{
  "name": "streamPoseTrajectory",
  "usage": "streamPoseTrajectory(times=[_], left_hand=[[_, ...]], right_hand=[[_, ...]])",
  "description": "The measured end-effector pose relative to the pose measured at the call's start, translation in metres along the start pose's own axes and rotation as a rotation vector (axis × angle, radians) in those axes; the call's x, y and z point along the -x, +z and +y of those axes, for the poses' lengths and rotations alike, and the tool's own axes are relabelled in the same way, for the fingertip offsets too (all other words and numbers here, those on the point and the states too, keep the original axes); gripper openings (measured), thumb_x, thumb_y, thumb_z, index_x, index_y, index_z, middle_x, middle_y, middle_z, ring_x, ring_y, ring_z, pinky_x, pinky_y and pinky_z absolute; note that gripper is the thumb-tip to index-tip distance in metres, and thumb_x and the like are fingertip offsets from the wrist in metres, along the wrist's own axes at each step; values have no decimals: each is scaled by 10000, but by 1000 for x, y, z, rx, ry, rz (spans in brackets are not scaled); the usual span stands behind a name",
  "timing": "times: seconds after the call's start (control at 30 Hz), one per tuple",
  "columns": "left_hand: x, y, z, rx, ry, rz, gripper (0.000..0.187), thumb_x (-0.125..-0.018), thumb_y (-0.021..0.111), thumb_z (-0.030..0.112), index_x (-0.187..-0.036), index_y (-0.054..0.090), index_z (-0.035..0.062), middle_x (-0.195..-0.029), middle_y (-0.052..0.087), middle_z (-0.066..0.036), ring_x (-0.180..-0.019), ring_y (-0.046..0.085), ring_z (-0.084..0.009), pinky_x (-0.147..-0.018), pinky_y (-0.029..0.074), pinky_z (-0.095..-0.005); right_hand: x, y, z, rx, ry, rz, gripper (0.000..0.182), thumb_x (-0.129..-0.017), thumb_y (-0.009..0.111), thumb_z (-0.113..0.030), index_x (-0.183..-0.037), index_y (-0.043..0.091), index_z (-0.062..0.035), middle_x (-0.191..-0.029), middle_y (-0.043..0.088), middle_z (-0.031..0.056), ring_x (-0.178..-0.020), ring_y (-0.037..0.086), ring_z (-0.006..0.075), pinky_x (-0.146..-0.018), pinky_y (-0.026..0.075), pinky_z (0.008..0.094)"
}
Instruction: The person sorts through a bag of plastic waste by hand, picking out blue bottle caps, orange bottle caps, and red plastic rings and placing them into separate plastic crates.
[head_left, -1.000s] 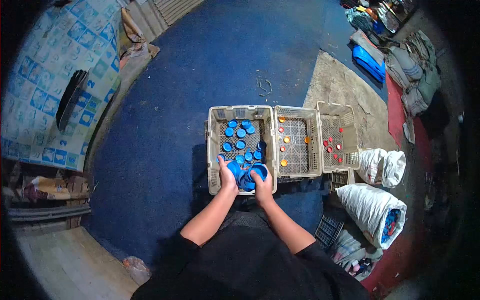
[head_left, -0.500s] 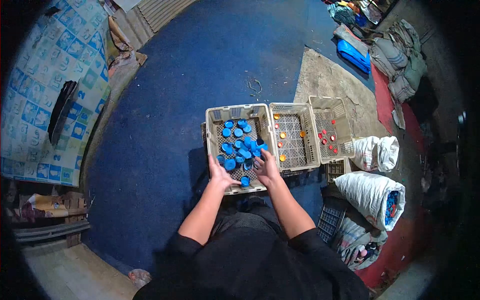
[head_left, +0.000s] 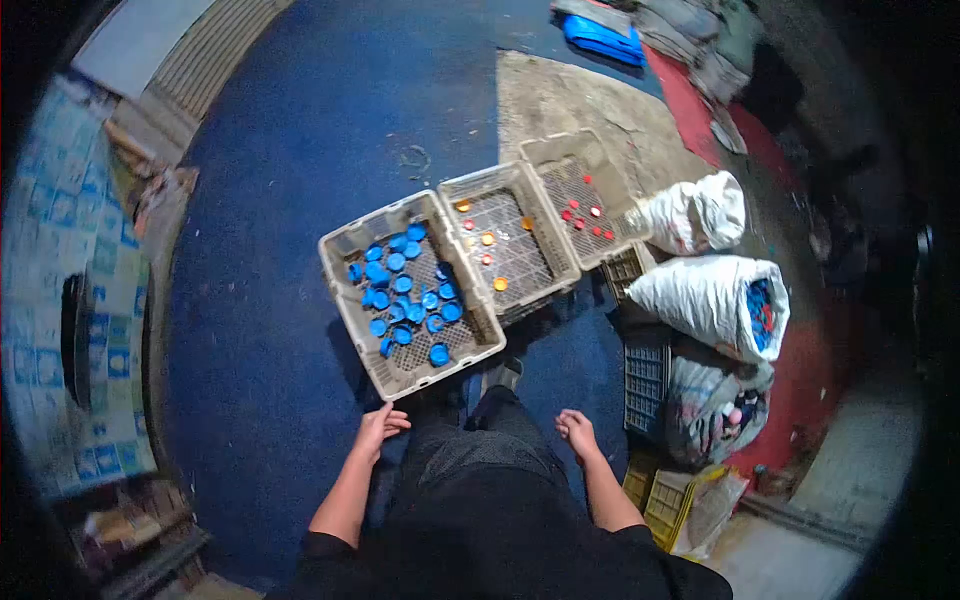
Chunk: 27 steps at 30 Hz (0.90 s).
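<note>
My left hand [head_left: 379, 430] hangs just below the near corner of the left crate, its fingers loosely spread with nothing in them. Out to the right, over the blue floor, my right hand [head_left: 577, 435] is empty too, fingers slightly bent and apart. The left crate [head_left: 345, 325] is pale plastic with mesh walls, and several blue caps [head_left: 403, 284] lie scattered across its bottom. Beside it, the middle crate [head_left: 535, 270] holds a few orange and red caps [head_left: 488, 239]. Small red caps [head_left: 580, 225] lie in the right crate [head_left: 607, 165].
White sacks [head_left: 700, 300] stand at the right, one with its mouth showing blue and red pieces. A dark crate [head_left: 647, 390] and a yellow crate [head_left: 665, 505] are near them. A folded blue tarp [head_left: 603, 40] lies beyond; a patterned sheet [head_left: 110, 320] covers the left side.
Both hands have come out of the left crate and back toward my body. The blue caps, bunched near my right hand before, now lie spread out. The view has turned.
</note>
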<state>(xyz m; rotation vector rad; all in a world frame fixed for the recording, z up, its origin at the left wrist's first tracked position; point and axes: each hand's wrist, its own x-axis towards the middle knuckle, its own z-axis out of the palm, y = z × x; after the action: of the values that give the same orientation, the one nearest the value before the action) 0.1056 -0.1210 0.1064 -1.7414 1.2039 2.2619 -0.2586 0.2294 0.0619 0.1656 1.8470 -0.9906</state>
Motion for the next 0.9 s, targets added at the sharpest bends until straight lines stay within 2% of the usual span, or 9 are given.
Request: streamPoseTrajectory(times=[0.1, 0.27, 0.47, 0.53, 0.57, 0.63, 0.7, 0.8, 0.9], left_hand=[[-23, 53, 23, -294, 33, -64, 474, -1054, 544, 407, -991, 767, -6, -801, 775, -61, -761, 663, -130, -768, 488, -287], [-69, 167, 86, -687, 347, -260, 491, -1041, 577, 416, -989, 767, -34, -778, 767, -62, -765, 674, -121, -745, 500, -299], [-114, 316, 135, -825, 464, -283, 401, -1026, 614, 369, -1011, 773, 1, -838, 764, -66, -790, 679, -120, -767, 511, -312], [-170, 344, 116, -859, 502, -323, 401, -1010, 638, 377, -1020, 765, -3, -866, 756, -70, -792, 669, -127, -757, 509, -304], [-186, 359, 110, -861, 486, -338, 394, -1002, 648, 377, -1016, 768, 3, -856, 753, -67, -790, 668, -126, -753, 510, -303], [-204, 388, 104, -859, 448, -363, 379, -985, 669, 378, -1009, 772, 15, -837, 747, -60, -785, 664, -125, -746, 511, -300], [-216, 407, 97, -973, 454, -334, 346, -974, 683, 360, -993, 779, 28, -830, 748, -50, -783, 662, -114, -739, 513, -295], [-228, 430, 94, -1118, 451, -345, 280, -962, 700, 316, -971, 788, 50, -833, 758, -36, -763, 663, -95, -731, 522, -280], [-224, 466, 113, -1097, 340, -357, 299, -974, 699, 289, -972, 768, -2, -836, 753, -31, -773, 664, -103, -735, 528, -275]], right_hand=[[9, -37, 85, 285, -178, 232, 347, -909, 725, -281, -1150, 725, -31, -981, 762, 97, -907, 707, 227, -835, 544, 357], [27, -94, 202, 118, 171, 273, 361, -884, 740, -322, -1089, 749, -25, -954, 756, 101, -868, 701, 223, -831, 539, 357], [46, -170, 220, 232, 173, 383, 307, -900, 671, -296, -917, 778, -8, -844, 755, 111, -801, 701, 236, -747, 537, 409], [18, -211, 231, 150, 202, 280, 322, -910, 652, -302, -893, 773, -5, -829, 746, 188, -835, 718, 319, -752, 528, 468], [-14, -231, 260, 452, 16, 289, 324, -932, 603, -280, -782, 710, -14, -685, 676, 125, -624, 646, 268, -606, 486, 452], [-58, -254, 275, -86, 25, 617, 264, -919, 660, -230, -717, 706, -66, -651, 659, 89, -613, 625, 191, -577, 462, 393], [-64, -287, 218, -244, 19, 662, 183, -928, 693, -206, -967, 738, -34, -836, 721, 98, -702, 655, 180, -652, 513, 343], [-61, -322, 129, -456, -10, 618, 350, -941, 712, -192, -1242, 683, -15, -1050, 743, 103, -848, 693, 191, -778, 554, 323], [-82, -333, 82, -556, -203, 708, 327, -929, 733, -162, -1217, 687, -14, -1075, 755, 124, -947, 723, 208, -848, 559, 334]])
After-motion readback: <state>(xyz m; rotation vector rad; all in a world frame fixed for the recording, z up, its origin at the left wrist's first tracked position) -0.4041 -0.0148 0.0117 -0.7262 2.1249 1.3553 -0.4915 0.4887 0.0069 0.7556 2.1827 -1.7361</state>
